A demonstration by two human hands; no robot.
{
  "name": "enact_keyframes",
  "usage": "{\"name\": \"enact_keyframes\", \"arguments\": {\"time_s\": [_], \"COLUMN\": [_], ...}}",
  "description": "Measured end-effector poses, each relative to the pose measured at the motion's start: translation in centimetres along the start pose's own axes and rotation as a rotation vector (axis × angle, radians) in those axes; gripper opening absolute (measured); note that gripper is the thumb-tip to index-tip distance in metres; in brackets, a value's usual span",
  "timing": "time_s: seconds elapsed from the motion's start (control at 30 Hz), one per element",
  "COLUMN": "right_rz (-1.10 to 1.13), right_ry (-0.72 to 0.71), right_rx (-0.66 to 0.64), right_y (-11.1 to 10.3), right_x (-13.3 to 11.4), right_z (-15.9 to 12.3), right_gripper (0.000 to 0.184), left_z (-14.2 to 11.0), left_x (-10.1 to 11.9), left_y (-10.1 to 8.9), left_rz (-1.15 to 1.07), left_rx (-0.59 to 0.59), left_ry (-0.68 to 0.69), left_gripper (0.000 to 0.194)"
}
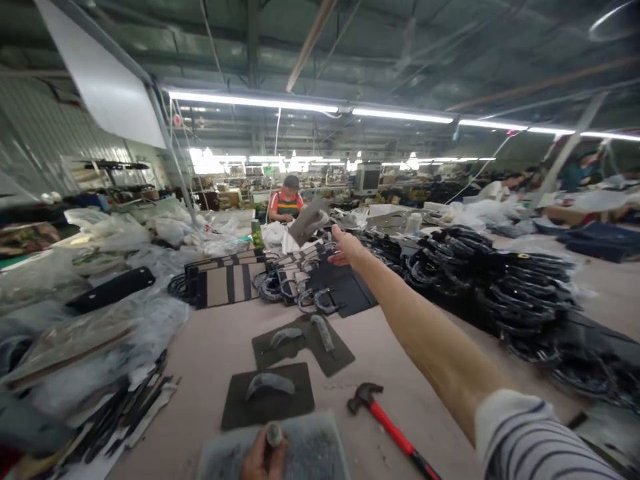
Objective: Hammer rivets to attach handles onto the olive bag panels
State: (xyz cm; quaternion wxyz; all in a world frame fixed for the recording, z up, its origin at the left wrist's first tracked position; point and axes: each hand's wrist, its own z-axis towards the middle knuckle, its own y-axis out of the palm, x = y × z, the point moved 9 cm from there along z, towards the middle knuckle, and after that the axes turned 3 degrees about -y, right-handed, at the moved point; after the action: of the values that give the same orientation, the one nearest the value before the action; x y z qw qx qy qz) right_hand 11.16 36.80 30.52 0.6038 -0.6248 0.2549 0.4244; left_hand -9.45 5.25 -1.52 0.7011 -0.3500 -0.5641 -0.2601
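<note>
Below, left hand [264,456] grips round-topped cylinder [274,435]; right hand [346,249] open near blurred, flat gray panel [305,225].

Looking forward and down from my own head
My one camera is riding on my head, facing ahead over the table [200,373] and tilting down; it is catching my left hand [265,455] close at the bottom edge, my right hand [347,249] farther out near the middle, and, well beyond, a person [286,205] under ceiling lights [253,101].
</note>
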Motion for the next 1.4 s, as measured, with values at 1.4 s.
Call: {"name": "enact_keyframes", "arguments": {"time_s": [1.4], "right_rz": [-0.545], "right_ry": [0.002], "right_rx": [-0.336], "right_y": [18.9], "right_x": [16.1], "right_z": [-33.7], "right_gripper": [0.039], "left_z": [0.7], "left_x": [5.4], "left_y": [6.7], "left_rz": [-0.152], "left_rx": [-0.444], "left_ry": [-0.057], "left_gripper": [0.027]}}
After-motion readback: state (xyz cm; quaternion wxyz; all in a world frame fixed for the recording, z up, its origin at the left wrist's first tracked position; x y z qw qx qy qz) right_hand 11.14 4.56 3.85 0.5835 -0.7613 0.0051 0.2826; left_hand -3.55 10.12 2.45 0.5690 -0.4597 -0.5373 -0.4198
